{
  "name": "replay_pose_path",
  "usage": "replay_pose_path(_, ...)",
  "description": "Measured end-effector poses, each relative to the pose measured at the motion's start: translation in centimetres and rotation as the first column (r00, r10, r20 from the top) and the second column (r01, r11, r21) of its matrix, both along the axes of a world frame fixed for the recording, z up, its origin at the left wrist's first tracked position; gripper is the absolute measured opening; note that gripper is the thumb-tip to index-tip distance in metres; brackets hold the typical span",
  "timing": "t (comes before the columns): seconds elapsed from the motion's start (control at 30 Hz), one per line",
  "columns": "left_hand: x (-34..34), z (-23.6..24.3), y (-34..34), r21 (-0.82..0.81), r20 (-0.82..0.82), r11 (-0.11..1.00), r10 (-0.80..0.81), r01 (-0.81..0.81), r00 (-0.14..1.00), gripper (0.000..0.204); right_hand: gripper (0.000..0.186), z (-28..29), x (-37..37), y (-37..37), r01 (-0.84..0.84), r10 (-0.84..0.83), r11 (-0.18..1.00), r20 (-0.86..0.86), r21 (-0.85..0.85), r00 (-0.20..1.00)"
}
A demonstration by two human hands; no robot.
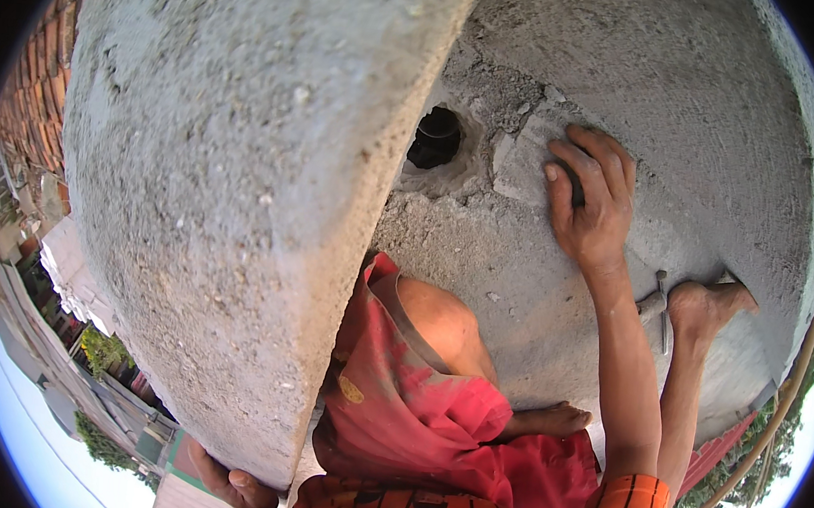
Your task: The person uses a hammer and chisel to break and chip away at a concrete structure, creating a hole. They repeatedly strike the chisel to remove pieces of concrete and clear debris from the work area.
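My right hand [597, 203] rests on a rough grey concrete slab [557, 265], its fingers bent and the thumb apart, with nothing visible in it. Beside its fingertips lies a smoother, paler concrete patch [524, 158]. Left of that patch, a round hole [436, 139] with broken edges goes through the concrete; its inside is dark, with a curved rim showing. My left hand [232, 487] lies at the lower end of the thick concrete wall [231, 204], thumb apart from the fingers, partly cut off by my clothing. A metal tool like a hammer [654, 304] lies below my right hand.
A bare foot [706, 303] stands on the slab close to the tool. My bent knee [435, 322] and red shorts [416, 396] are against the wall. Beyond the wall are roof tiles [42, 77], buildings and a drop. A bent pole [784, 403] passes at the right.
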State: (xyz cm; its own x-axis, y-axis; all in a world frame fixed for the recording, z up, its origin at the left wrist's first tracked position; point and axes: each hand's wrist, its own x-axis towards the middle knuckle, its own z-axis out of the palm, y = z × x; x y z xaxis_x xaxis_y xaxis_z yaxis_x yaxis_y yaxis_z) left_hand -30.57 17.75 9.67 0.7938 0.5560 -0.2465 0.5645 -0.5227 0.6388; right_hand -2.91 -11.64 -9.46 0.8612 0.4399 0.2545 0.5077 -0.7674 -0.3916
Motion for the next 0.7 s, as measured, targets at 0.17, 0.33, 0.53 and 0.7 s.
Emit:
replay_pose_path(0.17,-0.7,0.1,0.5,-0.059,0.001,0.998,0.017,-0.017,1.0,0.074,0.02,0.0,-0.1,-0.1,0.001,-0.001,1.0,-0.003,-0.012,1.0)
replay_pose_path(0.33,-1.0,-0.8,0.4,-0.015,0.055,0.997,0.072,-0.071,0.996,0.077,0.019,0.2,-0.3,-0.4,0.03,-0.031,0.999,-0.005,-0.023,1.0)
replay_pose_path(0.53,-2.1,-0.2,-0.2,0.087,0.034,0.99,0.109,-0.112,0.993,0.081,0.019,-0.2,0.3,0.1,-0.011,0.011,1.0,0.003,0.013,1.0)
replay_pose_path(0.7,-1.5,0.0,1.0,0.104,-0.021,0.993,-0.052,0.054,0.998,0.073,0.019,-0.2,0.1,-0.6,0.011,-0.011,1.0,0.023,-0.009,1.0)
